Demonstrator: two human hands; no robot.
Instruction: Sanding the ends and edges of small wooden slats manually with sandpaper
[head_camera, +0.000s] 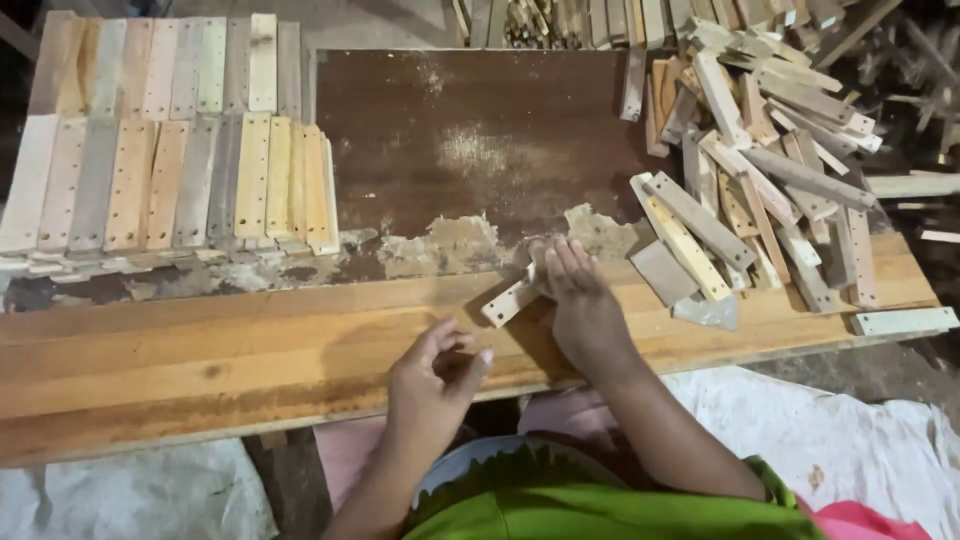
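Note:
My right hand (575, 300) grips one end of a small pale wooden slat (508, 301) with drilled holes, holding it just above the front planks of the workbench (200, 350). My left hand (435, 375) hovers near the bench's front edge, fingers loosely curled toward the thumb, with nothing visible in it. It is a short way left and below the slat, not touching it.
Neat rows of stacked drilled slats (170, 180) fill the bench's back left. A loose heap of similar slats (760, 170) lies at the right, spilling past the edge. The dark worn board (470, 130) in the middle carries sawdust. White cloth (850, 440) covers the ground below.

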